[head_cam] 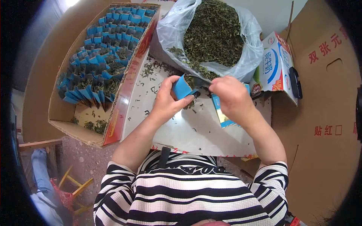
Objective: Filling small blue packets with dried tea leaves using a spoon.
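Note:
My left hand (pixel 169 99) holds a small blue packet (pixel 181 88) over the white table, its mouth tilted towards the right. Dried leaves show at the packet's mouth. My right hand (pixel 230 94) is closed around a dark, flat tool, perhaps a scoop or spoon (pixel 199 81), which reaches to the packet; its far end is partly hidden. Just beyond both hands stands a clear plastic bag (pixel 250 31) full of dried, dark green leaves (pixel 212 34). Under my right forearm lie blue printed packets (pixel 222 115), partly covered.
At left, a long cardboard box (pixel 80 137) holds rows of blue packets (pixel 93 60) with leaves in them. Loose leaves dot the white table (pixel 175 135). A milk carton (pixel 273 63) with a black object (pixel 295 82) stands at right, beside large cardboard (pixel 319 107). Another person's leg (pixel 41 169) shows lower left.

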Available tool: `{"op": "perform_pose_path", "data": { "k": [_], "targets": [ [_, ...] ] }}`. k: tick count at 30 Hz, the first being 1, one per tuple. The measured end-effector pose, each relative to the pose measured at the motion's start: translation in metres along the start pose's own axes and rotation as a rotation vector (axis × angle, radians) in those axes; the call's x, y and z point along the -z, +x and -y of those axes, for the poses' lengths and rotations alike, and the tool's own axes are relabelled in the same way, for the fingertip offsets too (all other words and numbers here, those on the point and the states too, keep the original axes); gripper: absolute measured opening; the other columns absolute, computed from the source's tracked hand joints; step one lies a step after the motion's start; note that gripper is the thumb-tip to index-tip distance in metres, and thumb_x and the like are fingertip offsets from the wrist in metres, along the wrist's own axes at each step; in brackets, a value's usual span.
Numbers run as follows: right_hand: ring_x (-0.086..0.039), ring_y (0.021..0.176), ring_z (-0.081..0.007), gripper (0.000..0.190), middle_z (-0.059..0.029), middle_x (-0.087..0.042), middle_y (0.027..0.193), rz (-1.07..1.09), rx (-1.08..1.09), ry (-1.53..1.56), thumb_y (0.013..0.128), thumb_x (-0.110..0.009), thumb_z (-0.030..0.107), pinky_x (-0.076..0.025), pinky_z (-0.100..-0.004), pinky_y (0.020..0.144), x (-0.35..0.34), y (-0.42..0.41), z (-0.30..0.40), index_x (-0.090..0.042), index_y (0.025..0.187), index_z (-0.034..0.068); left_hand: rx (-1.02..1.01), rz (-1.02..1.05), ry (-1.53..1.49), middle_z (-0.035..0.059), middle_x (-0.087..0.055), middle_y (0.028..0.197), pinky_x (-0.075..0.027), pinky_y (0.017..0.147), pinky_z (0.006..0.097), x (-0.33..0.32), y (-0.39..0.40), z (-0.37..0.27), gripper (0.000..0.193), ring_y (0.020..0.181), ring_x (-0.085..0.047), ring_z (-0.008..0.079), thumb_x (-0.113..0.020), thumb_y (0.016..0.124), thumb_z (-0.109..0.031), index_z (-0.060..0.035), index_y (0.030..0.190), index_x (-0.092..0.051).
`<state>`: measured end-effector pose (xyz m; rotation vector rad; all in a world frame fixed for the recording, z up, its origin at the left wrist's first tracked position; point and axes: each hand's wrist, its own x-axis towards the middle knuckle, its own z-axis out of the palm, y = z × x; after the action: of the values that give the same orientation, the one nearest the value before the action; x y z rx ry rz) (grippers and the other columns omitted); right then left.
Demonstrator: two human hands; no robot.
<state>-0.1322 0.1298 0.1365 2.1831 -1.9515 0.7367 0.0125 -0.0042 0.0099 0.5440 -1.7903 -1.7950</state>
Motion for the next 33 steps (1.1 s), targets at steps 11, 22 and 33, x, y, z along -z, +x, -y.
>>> {"op": "perform_pose_path", "data": {
  "k": [11,22,33],
  "targets": [
    [-0.061,0.080,-0.0294,0.021,-0.0139,-0.062,0.091,0.001,0.171,-0.194,0.063,-0.060,0.000,-0.050,-0.0387,0.071,0.010,0.007,0.025,-0.059,0.084,-0.003,0.040,0.052,-0.133,0.0068,-0.052,0.111,-0.047,0.085,0.0290,0.000,-0.003,-0.005,0.067,0.100,-0.054,0.0134,-0.076,0.072,-0.003,-0.0027,0.127,-0.038],
    [-0.062,0.077,-0.0321,0.025,-0.0153,-0.063,0.090,-0.152,0.100,-0.127,0.064,-0.063,-0.009,-0.051,-0.0374,0.068,0.011,-0.008,0.022,-0.060,0.088,-0.002,-0.052,0.061,-0.085,0.0083,-0.048,0.121,-0.041,0.098,0.0323,0.003,-0.002,-0.001,0.072,0.114,-0.049,0.0167,-0.072,0.072,0.004,-0.0041,0.134,-0.035],
    [-0.062,0.074,-0.0315,0.021,-0.0158,-0.065,0.084,-0.340,-0.318,0.036,0.072,-0.066,-0.010,-0.049,-0.0375,0.065,0.000,-0.054,0.026,-0.061,0.089,0.001,-0.138,0.119,-0.293,0.0073,-0.047,0.125,-0.039,0.100,0.0327,0.002,-0.006,-0.010,0.067,0.115,-0.047,0.0167,-0.070,0.072,0.004,-0.0043,0.130,-0.039]
  ]
}}
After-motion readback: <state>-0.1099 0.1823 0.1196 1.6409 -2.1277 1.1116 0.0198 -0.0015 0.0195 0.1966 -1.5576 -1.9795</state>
